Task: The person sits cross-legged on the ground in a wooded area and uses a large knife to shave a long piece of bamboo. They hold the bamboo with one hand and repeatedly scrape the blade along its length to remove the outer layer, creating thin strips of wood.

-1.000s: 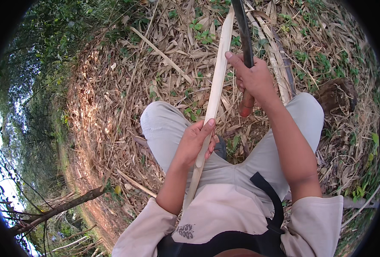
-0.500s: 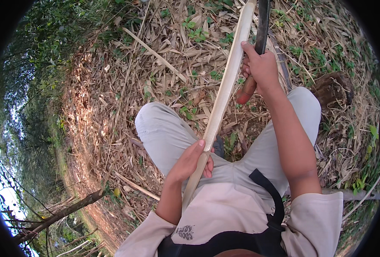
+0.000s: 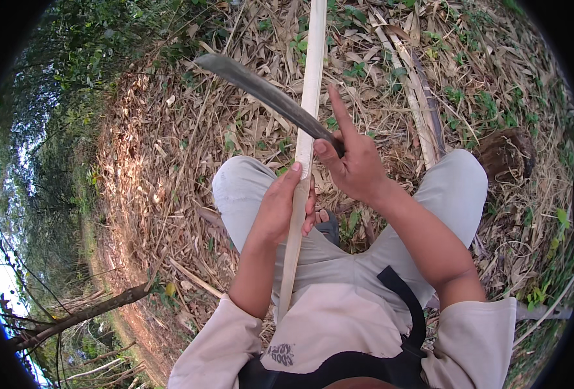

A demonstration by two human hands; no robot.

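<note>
So the split bamboo strip (image 3: pixel 313 71) runs near to far, its near end down by the beige shirt (image 3: pixel 339 311) and its far end out of view. The left hand (image 3: pixel 282 206) has it pinched, thumb on the pale upper face and fingers curled under the right edge, just above the grey trousers (image 3: pixel 240 194). The right hand (image 3: pixel 359 165) is wrapped round the base of the machete (image 3: pixel 258 84), thumb pressed there and index finger sticking out toward the far side. The handle's hidden in the fist. The blade crosses over the strip a bit farther out than the left hand, tip to the far left; can't tell from this view whether it's touching.

For doing this well, probably best to tuck that loose index finger in before any force goes on. The left thumb sits pretty close to the blade, so a grip slid nearer the body seems smarter. Light, shallow strokes heading far would likely be safer, with the strip held firm so it doesn't roll and the edge well away from the thighs.
</note>
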